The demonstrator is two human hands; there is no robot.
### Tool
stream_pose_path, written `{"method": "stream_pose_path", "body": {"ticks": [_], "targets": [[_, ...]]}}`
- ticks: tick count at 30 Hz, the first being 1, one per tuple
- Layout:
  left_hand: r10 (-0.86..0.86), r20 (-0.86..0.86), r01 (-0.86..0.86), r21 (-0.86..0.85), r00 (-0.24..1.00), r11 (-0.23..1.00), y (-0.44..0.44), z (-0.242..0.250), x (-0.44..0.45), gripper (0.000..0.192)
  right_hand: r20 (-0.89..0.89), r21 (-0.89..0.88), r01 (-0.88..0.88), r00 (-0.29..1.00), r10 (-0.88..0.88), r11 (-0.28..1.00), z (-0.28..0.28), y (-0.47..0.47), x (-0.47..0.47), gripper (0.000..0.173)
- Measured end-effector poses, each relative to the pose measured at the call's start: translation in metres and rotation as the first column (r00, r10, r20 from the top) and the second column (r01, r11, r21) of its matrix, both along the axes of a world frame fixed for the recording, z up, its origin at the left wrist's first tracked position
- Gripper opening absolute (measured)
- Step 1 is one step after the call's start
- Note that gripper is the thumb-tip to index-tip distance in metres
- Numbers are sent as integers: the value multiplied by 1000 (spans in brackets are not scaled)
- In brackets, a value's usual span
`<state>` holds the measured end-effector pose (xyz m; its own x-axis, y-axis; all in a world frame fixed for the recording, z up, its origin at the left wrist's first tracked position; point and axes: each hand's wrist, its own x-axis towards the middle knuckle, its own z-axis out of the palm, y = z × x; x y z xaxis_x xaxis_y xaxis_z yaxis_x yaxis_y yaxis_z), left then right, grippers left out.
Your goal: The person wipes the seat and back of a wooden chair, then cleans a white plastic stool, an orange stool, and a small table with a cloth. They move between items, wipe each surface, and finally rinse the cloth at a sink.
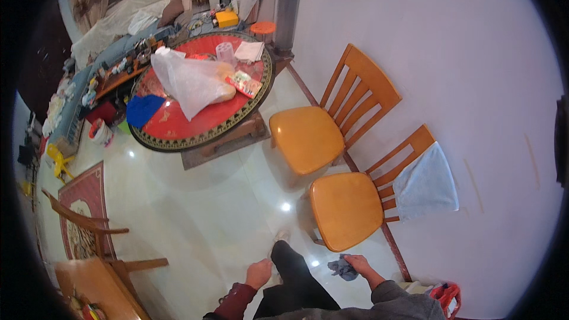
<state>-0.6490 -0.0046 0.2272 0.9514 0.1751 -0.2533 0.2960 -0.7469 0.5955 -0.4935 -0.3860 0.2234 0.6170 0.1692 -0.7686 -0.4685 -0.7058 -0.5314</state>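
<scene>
A crumpled dark grey cloth (342, 268) hangs from my right hand (359, 264), which grips it low in front of the nearer wooden chair (346, 210). My left hand (259, 274) is curled into a loose fist beside my leg, and nothing shows in it. Over the backrest of that same chair drapes a light blue towel (426, 183). A second wooden chair (306, 139) stands just beyond, also against the wall.
Ahead is a round red table (195, 135) bearing a white plastic bag (186, 78), a blue cloth (144, 110) and a clear plastic holder (226, 52). Wooden furniture (95, 286) stands at lower left. A red bag (446, 297) lies by the wall at lower right.
</scene>
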Motion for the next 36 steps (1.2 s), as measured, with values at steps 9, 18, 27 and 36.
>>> {"method": "stream_pose_path", "body": {"ticks": [9, 18, 27, 36], "targets": [[-113, -40, 112, -8, 993, 994, 60, 27, 115, 20, -61, 374, 584, 791, -609, 721, -47, 25, 46, 45], [-125, -16, 118, -221, 992, 968, 145, 43, 200, 19, -42, 604, 716, 469, -882, 351, 3, 131, 167, 42], [-224, -95, 197, -231, 970, 953, 179, 93, 357, 32, 21, 820, 553, 230, -973, 148, 46, 136, 325, 52], [-129, -122, 44, -536, 984, 843, 87, 144, 512, 45, 341, 806, 506, 25, -940, 306, 84, 46, 571, 52]]}}
